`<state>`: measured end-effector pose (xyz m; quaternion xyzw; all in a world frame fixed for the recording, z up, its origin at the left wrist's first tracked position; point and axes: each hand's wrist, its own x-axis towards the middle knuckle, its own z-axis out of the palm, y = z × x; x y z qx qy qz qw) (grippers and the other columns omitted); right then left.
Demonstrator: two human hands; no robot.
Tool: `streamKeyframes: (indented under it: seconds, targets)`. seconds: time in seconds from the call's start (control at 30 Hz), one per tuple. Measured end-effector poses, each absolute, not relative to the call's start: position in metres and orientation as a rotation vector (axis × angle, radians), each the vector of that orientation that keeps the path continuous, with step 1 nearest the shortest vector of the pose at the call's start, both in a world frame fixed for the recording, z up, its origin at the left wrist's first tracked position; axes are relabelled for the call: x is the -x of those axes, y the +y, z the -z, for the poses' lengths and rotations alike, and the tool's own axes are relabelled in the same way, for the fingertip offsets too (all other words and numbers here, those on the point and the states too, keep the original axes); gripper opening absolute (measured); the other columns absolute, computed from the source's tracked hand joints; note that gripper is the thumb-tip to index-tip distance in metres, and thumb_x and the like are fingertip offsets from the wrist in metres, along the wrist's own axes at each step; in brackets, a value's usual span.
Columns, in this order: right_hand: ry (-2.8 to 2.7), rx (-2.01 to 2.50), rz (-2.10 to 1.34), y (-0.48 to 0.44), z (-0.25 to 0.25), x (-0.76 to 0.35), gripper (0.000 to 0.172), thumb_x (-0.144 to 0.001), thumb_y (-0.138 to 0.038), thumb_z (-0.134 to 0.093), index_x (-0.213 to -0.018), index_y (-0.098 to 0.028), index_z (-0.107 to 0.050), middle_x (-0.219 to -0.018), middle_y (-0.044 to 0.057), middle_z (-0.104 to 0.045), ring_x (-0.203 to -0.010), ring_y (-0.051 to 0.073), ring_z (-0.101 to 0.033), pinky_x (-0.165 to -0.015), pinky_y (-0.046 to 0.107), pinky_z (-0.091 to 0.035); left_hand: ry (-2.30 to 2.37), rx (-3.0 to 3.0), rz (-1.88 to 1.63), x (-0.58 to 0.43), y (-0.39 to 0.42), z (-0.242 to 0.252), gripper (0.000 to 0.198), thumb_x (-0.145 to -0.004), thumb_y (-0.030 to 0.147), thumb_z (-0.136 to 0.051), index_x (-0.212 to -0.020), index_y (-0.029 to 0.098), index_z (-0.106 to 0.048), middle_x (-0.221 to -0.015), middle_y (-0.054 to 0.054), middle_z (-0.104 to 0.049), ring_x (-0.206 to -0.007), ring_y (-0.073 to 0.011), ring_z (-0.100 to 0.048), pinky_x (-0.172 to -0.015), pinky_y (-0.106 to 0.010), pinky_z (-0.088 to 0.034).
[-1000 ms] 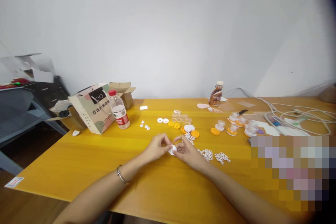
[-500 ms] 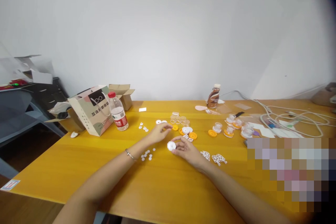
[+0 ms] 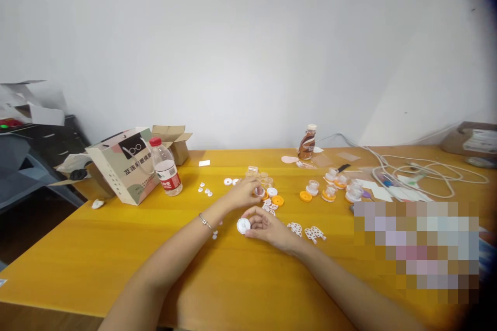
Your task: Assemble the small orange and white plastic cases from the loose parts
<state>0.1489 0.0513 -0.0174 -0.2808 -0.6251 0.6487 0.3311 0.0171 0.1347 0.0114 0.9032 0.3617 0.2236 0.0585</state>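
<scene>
My right hand (image 3: 267, 228) is closed on a white round plastic piece (image 3: 244, 225), pinched at its right edge and held just above the table. Farther forward, my left hand (image 3: 247, 194) has its fingertips closed at a second white disc (image 3: 260, 192), partly covered by the fingers. Beside that hand lie another white disc (image 3: 272, 192), an orange wheel (image 3: 278, 200) and white openwork pieces (image 3: 269, 207). Behind it stand small clear cups (image 3: 264, 177). More white openwork parts (image 3: 315, 234) lie right of my right hand.
A red-capped water bottle (image 3: 167, 170) and a paper bag (image 3: 124, 165) stand at left. Clear-and-orange assemblies (image 3: 329, 194) sit on the right, near a brown bottle (image 3: 308, 143) and white cables (image 3: 411, 165). Small white parts (image 3: 208, 193) lie left of my left hand.
My left hand has moved from open above the orange piece to closing on a white disc from the pile. The right hand still holds its white piece; the view has shifted slightly right.
</scene>
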Motion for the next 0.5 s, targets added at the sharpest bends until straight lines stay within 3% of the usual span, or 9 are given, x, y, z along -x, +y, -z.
streamKeyframes:
  seconds: [0.17, 0.33, 0.5]
  targets:
    - [-1.651, 0.717, -1.678, 0.052, 0.019, -0.148, 0.035, -0.062, -0.028, -0.068, -0.091, -0.021, -0.05, -0.078, -0.001, -0.059, -0.074, 0.012, -0.057, -0.073, 0.029, -0.043, 1.212, -2.733, -0.421, 0.001, 0.126, -0.011, 0.015, -0.068, 0.029, -0.06, -0.078, 0.019, -0.055, -0.085, -0.003, -0.056, -0.083, -0.0187, -0.049, -0.077, -0.03, -0.033]
    - [-1.647, 0.748, -1.685, 0.051, 0.015, -0.149, 0.036, -0.062, -0.028, -0.069, -0.092, -0.021, -0.05, -0.08, 0.0, -0.06, -0.076, 0.013, -0.057, -0.075, 0.03, -0.043, 1.173, -2.698, -0.621, -0.015, 0.132, -0.003, 0.021, -0.071, 0.037, -0.057, -0.079, 0.018, -0.054, -0.094, -0.003, -0.054, -0.094, -0.0196, -0.045, -0.08, -0.032, -0.031]
    - [-1.635, 0.769, -1.709, 0.049, 0.012, -0.15, 0.038, -0.059, -0.03, -0.07, -0.091, -0.02, -0.05, -0.079, 0.0, -0.061, -0.075, 0.013, -0.058, -0.075, 0.03, -0.043, 1.215, -2.591, -0.641, -0.03, 0.139, 0.001, 0.013, -0.07, 0.029, -0.059, -0.073, 0.017, -0.055, -0.08, -0.001, -0.058, -0.085, -0.0181, -0.049, -0.082, -0.034, -0.031]
